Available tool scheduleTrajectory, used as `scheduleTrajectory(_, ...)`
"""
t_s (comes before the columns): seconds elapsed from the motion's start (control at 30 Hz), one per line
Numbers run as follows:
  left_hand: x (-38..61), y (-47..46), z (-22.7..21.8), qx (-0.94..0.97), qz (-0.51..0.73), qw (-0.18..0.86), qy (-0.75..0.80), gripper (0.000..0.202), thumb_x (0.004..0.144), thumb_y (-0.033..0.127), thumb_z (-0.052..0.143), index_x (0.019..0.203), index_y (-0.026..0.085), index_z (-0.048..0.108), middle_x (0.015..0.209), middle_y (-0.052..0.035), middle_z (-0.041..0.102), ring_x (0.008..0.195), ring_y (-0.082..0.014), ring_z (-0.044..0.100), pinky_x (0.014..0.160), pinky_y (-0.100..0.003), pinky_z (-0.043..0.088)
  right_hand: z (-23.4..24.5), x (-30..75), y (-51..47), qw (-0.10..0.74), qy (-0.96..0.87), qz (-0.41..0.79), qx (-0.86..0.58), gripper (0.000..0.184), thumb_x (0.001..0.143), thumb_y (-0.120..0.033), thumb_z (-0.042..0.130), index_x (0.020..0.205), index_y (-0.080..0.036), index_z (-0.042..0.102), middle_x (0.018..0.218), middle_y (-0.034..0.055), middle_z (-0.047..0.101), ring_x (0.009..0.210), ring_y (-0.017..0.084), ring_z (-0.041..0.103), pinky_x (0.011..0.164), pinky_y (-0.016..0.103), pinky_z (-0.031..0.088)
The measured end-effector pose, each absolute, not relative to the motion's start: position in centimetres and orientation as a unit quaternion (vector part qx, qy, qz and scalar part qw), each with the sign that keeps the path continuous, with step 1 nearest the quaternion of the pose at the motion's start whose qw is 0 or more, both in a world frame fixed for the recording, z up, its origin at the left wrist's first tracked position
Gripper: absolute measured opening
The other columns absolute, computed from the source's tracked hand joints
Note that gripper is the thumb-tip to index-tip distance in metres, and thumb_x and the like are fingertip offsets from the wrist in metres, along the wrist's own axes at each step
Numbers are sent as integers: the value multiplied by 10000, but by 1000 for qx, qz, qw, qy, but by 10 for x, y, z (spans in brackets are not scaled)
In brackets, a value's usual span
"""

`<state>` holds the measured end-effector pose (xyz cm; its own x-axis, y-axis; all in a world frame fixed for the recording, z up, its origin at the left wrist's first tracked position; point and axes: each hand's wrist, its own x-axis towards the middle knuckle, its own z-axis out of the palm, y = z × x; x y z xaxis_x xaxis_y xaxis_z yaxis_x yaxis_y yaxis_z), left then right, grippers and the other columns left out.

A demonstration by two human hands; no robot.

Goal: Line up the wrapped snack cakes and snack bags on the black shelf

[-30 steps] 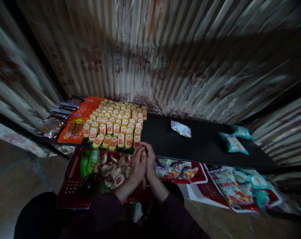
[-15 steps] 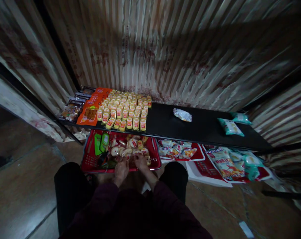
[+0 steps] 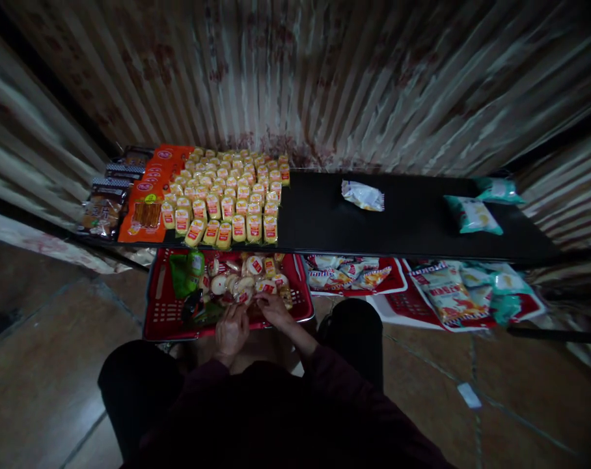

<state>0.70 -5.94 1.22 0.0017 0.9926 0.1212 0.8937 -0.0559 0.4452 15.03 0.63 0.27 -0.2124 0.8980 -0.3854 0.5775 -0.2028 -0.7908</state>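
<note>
My left hand (image 3: 231, 331) and my right hand (image 3: 272, 308) reach into a red basket (image 3: 159, 316) on the floor, among small round and yellow snack packets (image 3: 247, 277). Both hands have fingers curled over the packets at the basket's near edge; what each grips is too dim to make out. Above the basket, on a black shelf (image 3: 407, 221), stand rows of yellow snack packets (image 3: 227, 195) packed close together.
Orange and dark packets (image 3: 146, 195) lie at the shelf's left end. A white packet (image 3: 362, 195) and teal bags (image 3: 472, 215) lie to the right. Red trays of snack bags (image 3: 446, 296) sit on the floor under the shelf. A striped curtain hangs behind.
My hands have come down from the shelf's front edge into the red basket. The view has shifted back and down, and my knees show now.
</note>
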Motion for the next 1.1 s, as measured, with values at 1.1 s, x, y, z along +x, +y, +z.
scheduleTrajectory(1.1,20,-55,21,642,45,114,757,307,860,193,363,941,165,658,972,-91,695,855,-203,649,711,-272,438,10,153,-4,227,-652,450,-567,280,803,-105,455,840,-215,710,916,31,732,886,151,666,843,248,476)
